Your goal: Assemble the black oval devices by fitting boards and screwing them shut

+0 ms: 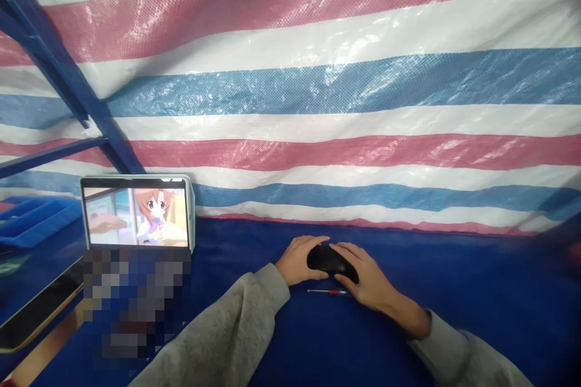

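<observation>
Both of my hands meet on a small black rounded object [327,260], shaped like a computer mouse, just above the blue table [454,302]. My left hand [297,261] curls round its left end. My right hand [363,278] wraps over its right side with the fingers closed on it. A thin screwdriver [329,292] with a red handle lies on the table right under my hands. Grey sleeves cover both forearms.
A tablet [136,211] stands propped at the left, playing a cartoon. A phone [36,308] lies flat at the far left, near a blue bin [31,221]. A striped red, white and blue tarp [318,84] hangs behind the table. A blue metal frame [59,66] rises at the left.
</observation>
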Demonstrator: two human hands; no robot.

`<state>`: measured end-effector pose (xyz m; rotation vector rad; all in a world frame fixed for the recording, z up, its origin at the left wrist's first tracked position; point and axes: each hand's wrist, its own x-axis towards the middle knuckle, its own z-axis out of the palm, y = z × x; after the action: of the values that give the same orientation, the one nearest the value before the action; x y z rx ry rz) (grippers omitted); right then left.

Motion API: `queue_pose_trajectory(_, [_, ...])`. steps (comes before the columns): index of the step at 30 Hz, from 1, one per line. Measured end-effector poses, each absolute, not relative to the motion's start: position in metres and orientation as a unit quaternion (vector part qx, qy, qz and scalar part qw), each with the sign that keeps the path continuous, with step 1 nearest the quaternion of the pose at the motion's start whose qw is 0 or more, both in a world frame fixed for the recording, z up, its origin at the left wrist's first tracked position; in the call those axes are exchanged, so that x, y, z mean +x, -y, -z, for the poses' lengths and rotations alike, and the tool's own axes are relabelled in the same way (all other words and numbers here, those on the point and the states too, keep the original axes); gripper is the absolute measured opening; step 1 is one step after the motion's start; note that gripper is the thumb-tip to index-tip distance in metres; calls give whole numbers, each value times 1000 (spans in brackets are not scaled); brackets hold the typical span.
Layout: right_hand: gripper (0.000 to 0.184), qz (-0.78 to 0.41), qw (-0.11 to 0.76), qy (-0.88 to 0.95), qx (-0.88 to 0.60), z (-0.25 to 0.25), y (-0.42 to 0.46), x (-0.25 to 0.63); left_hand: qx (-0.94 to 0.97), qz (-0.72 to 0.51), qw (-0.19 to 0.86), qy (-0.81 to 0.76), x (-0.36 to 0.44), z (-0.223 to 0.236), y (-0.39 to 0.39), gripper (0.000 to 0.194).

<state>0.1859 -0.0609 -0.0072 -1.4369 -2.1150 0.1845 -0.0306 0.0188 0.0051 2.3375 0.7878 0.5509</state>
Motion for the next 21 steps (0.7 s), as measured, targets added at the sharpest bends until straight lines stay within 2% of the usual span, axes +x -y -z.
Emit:
queue_pose_trajectory(13, [42,-129,400,742,-522,0,59,187,885,-249,284,-274,-29,1,-18,87])
queue_pose_trajectory(15, [40,-127,407,725,-541,0,58,186,880,-257,286,-280,-29,0,-17,80])
queue_pose_trajectory(19, [39,-128,414,688,-583,3,55,186,859,-285,283,-318,-29,-4,-16,48])
queue_pose_trajectory(21, [41,-125,418,674,-596,5,54,186,850,-295,274,-338,-28,-3,-17,41])
